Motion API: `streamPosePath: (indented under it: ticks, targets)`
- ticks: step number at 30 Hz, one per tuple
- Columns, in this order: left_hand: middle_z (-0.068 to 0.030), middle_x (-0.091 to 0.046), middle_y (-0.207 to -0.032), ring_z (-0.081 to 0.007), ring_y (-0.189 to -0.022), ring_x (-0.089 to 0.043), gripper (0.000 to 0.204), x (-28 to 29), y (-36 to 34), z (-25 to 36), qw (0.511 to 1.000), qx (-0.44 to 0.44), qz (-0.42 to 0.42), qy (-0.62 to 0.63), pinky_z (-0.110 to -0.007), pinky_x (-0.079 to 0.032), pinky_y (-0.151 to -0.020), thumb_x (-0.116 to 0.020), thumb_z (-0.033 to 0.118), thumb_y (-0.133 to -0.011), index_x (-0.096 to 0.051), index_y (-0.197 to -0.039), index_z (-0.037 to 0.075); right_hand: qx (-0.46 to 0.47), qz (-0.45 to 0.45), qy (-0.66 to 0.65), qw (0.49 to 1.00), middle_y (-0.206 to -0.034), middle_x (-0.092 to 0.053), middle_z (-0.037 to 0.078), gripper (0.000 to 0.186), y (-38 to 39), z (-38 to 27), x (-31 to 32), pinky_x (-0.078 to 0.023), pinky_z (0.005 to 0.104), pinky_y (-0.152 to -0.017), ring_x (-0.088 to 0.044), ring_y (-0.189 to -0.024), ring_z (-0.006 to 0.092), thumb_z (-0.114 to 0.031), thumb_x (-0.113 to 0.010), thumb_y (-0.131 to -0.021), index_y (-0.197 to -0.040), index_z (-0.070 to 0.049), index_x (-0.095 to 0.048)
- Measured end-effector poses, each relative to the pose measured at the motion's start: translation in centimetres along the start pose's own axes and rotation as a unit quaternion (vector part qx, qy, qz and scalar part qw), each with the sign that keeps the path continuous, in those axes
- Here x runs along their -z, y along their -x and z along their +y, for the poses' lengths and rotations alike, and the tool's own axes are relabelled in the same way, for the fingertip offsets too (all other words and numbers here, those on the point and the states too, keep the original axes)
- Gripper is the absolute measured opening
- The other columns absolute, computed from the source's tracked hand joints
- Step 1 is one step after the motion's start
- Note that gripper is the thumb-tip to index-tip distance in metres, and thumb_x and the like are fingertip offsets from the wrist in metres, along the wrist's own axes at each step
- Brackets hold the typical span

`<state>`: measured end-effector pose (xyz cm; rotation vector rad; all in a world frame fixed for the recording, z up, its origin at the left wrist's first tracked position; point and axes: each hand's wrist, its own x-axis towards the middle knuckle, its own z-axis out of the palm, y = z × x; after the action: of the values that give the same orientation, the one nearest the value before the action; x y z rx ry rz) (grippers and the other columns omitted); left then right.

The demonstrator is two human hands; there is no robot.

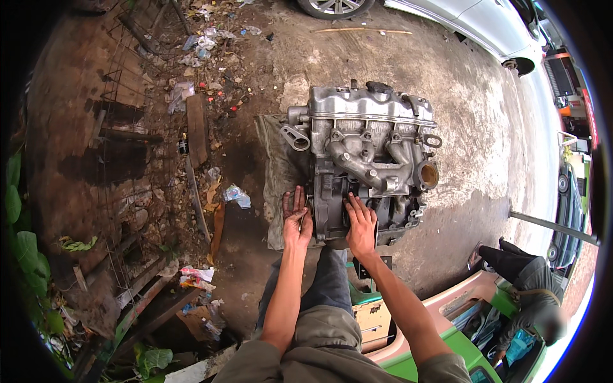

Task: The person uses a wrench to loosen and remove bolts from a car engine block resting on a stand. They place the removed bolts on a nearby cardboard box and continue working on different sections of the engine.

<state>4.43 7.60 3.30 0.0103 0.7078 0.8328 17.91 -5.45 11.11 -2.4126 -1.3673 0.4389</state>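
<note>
A grey metal car engine [373, 159] sits in front of me, its ribbed valve cover at the far side and a curved manifold facing me. Beside the block's left end is my left hand [296, 220], fingers apart and pointing away from me. Its thumb side is close to the metal; I make out nothing held. My right hand [361, 223] lies over the near face of the dark block [329, 207], fingers stretched and fingertips touching it below the manifold. Part of the block under that hand is hidden.
A dirty cloth [274, 223] lies under the engine's left side. Litter and wooden planks [197, 131] cover ground to the left. A silver car [453, 19] stands at the far right. Behind a green and pink vehicle body [421, 313], another person [533, 293] bends over at the lower right.
</note>
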Motion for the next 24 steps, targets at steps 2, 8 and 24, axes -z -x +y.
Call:
streamPosePath:
  ticks: [2,8,24]
  targets:
    - [-0.0110,-0.040,-0.161,-0.0216,-0.154,-0.029,0.081,-0.1,0.0,0.0,1.000,-0.001,0.024,0.012,-0.033,-0.038,-0.107,-0.053,-0.023,-0.081,-0.042,-0.148,0.020,-0.003,-0.003,-0.002,1.000,-0.160,-0.041,0.009,0.071,0.0,0.0,0.0,-0.027,0.0490,-0.117,-0.040,-0.144,0.0287,0.010,-0.054,-0.074,-0.143,-0.005,-0.050]
    - [-0.0090,-0.042,-0.160,-0.0220,-0.154,-0.029,0.080,-1.8,0.7,-0.1,0.993,-0.006,0.115,0.028,-0.036,-0.032,-0.113,-0.046,-0.025,-0.081,-0.033,-0.144,0.021,-0.013,-0.014,-0.006,1.000,-0.160,-0.041,0.009,0.075,-0.2,-0.6,0.4,-0.027,0.0477,-0.116,-0.040,-0.144,0.0279,0.010,-0.057,-0.072,-0.145,-0.006,-0.048]
    - [-0.0202,-0.061,-0.139,-0.0264,-0.138,-0.052,0.054,-18.4,-5.9,5.3,0.990,0.059,0.122,-0.036,-0.043,-0.038,-0.109,-0.035,-0.018,-0.066,-0.045,-0.113,0.006,-0.034,-0.040,-0.014,0.999,-0.161,-0.040,0.009,0.083,-0.3,-0.6,0.6,-0.028,0.0473,-0.113,-0.040,-0.145,0.0270,0.010,-0.057,-0.065,-0.146,-0.006,-0.048]
